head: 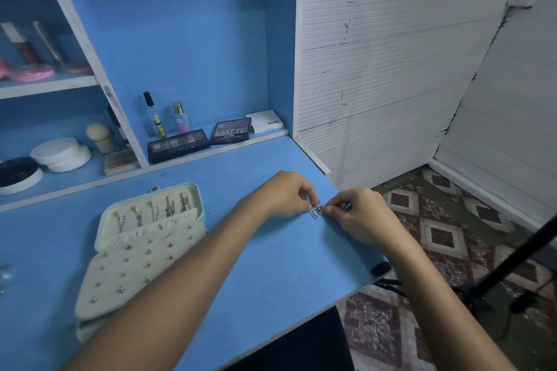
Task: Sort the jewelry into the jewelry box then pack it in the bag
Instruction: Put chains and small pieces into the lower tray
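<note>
Both hands (284, 194) pinching small earring (317, 211)

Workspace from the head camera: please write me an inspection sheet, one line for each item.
Surface: blue desk, bare at the middle.
Job's things: open jewelry box at left, chains in its lid, studs on its flap; small metal jewelry piece between both hands. Bag: nothing seen.
Clutter: eyeshadow palettes, bottles and powder brush on the shelves.
Hands: left hand and right hand both pinch the piece.
Cables: black cord at the desk's right edge.
Surroundings: white slatted wall, patterned tile floor.
</note>
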Demonstrator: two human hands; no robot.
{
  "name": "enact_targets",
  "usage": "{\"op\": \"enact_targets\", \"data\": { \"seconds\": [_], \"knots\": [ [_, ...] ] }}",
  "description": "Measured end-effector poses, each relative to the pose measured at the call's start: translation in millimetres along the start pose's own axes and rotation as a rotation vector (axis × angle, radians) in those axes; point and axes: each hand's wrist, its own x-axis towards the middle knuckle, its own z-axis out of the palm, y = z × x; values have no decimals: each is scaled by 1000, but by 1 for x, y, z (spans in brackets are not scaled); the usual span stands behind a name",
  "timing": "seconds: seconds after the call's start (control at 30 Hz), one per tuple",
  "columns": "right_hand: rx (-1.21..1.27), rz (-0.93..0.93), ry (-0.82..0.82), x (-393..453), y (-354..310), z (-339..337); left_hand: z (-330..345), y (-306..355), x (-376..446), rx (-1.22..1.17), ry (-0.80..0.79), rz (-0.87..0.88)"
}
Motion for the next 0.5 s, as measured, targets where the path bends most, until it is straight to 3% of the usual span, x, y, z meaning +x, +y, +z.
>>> {"op": "enact_targets", "data": {
  "seconds": [0.5],
  "knots": [
    [-15,4,17,2,2,0,4,-3,4,-1,131,-57]
  ]
}}
